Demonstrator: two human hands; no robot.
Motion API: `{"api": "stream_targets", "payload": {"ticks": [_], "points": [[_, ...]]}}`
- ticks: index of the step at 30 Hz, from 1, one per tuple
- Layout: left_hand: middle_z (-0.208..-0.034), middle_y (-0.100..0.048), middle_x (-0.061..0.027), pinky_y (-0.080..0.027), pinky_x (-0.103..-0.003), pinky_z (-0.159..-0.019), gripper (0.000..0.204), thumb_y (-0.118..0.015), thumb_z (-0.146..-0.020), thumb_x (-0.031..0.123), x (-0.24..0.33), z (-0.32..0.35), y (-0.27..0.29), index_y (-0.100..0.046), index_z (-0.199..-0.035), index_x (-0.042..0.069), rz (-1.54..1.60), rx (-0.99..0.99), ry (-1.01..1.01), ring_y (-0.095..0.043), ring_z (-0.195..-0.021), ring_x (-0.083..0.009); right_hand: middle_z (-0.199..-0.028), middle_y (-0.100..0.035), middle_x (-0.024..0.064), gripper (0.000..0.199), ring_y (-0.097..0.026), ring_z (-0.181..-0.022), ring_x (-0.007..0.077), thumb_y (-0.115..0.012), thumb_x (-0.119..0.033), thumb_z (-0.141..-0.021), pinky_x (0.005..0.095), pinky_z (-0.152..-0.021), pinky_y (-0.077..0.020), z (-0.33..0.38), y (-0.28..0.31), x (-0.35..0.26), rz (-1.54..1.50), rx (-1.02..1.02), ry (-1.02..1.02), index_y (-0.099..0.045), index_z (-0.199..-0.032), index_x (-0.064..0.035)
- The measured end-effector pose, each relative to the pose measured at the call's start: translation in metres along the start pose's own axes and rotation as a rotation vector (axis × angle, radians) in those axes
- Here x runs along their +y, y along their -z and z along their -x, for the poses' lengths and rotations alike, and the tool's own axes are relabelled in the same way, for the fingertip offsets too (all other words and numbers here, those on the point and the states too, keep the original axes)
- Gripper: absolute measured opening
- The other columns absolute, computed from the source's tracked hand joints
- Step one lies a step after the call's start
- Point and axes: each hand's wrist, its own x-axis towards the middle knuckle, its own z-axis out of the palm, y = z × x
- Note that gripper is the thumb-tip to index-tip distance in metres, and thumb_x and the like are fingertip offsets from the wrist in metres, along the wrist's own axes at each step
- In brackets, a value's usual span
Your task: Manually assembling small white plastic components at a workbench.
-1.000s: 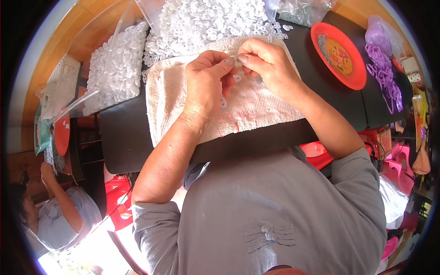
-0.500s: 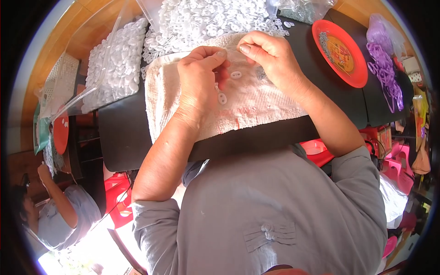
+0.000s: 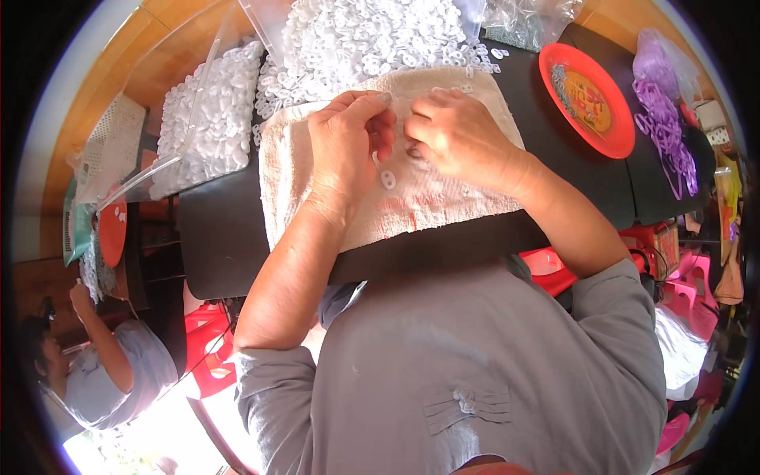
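Observation:
Over the cream towel (image 3: 443, 194), my left hand (image 3: 348, 141) has thumb and fingers pinched together; whatever sits between the tips is too small to name. Just beneath its fingers lies a small white plastic piece with two holes (image 3: 388, 180), and part of another shows at the fingers' edge. My right hand (image 3: 463, 136) is lowered to the towel on the right, fingers curled down, tips close to the cloth. What its fingertips hold or touch is hidden. A few similar white pieces rest on the towel beyond it.
A large heap of white two-hole pieces (image 3: 364, 39) lies behind the towel, beside a clear container of white pieces (image 3: 210, 115). At right are a red plate (image 3: 609, 138) with small grey parts, a bag (image 3: 526, 20) and purple ribbon (image 3: 673, 142). Another person (image 3: 119, 356) sits at left.
My right hand has come down and toward me, its fingers now curled over the towel, covering a white piece and a small grey pile. My left hand stays pinched in nearly the same place.

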Motion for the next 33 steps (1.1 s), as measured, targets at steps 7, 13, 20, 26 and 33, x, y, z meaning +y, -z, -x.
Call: {"api": "stream_targets", "payload": {"ticks": [7, 13, 20, 26, 33], "points": [[-0.071, -0.061, -0.0088, -0.039, -0.025, -0.042, 0.013, -0.061, -0.085, 0.008, -0.001, 0.005, -0.002, -0.061, -0.089, -0.004, -0.076, -0.051, -0.047, -0.052, -0.05, -0.0126, -0.075, -0.06, -0.0015, 0.012, -0.055, -0.069, 0.008, -0.068, -0.015, -0.086, 0.0239, -0.065, -0.0428, -0.006, 0.019, 0.009, -0.952, 0.145, -0.706, -0.065, -0.085, -0.0035], [-0.067, -0.06, -0.0051, -0.038, -0.024, -0.042, 0.012, -0.064, -0.083, 0.01, -0.005, 0.006, -0.006, -0.062, -0.087, -0.001, -0.131, -0.041, -0.088, -0.051, -0.05, -0.0092, -0.075, -0.062, -0.0001, 0.016, -0.055, -0.069, 0.0067, -0.067, -0.018, -0.087, 0.0209, -0.064, -0.0411, -0.009, 0.027, 0.005, -1.095, 0.176, -0.823, -0.067, -0.087, -0.0028], [-0.068, -0.06, -0.0047, -0.037, -0.022, -0.04, 0.011, -0.062, -0.084, 0.009, -0.007, 0.008, -0.008, -0.063, -0.087, -0.001, -0.171, -0.035, -0.14, -0.051, -0.05, -0.0077, -0.072, -0.062, 0.0004, 0.015, -0.056, -0.068, 0.0071, -0.067, -0.018, -0.087, 0.0213, -0.062, -0.0401, -0.009, 0.027, 0.003, -1.108, 0.18, -0.858, -0.067, -0.085, -0.0031], [-0.068, -0.061, -0.0048, -0.038, -0.022, -0.041, 0.011, -0.062, -0.085, 0.01, -0.008, 0.01, -0.009, -0.063, -0.087, -0.002, -0.181, -0.025, -0.154, -0.051, -0.05, -0.0073, -0.072, -0.062, 0.0006, 0.015, -0.056, -0.067, 0.0071, -0.067, -0.018, -0.086, 0.0211, -0.06, -0.0396, -0.009, 0.025, 0.002, -1.12, 0.173, -0.859, -0.066, -0.083, -0.0031], [-0.07, -0.061, -0.0081, -0.039, -0.024, -0.042, 0.011, -0.062, -0.086, 0.007, -0.007, 0.011, -0.009, -0.062, -0.089, -0.004, -0.184, -0.021, -0.146, -0.052, -0.051, -0.0108, -0.072, -0.063, 0.0007, 0.014, -0.056, -0.066, 0.0073, -0.066, -0.017, -0.086, 0.0211, -0.061, -0.0398, -0.009, 0.024, 0.001, -1.145, 0.191, -0.838, -0.066, -0.083, -0.0033]]}}
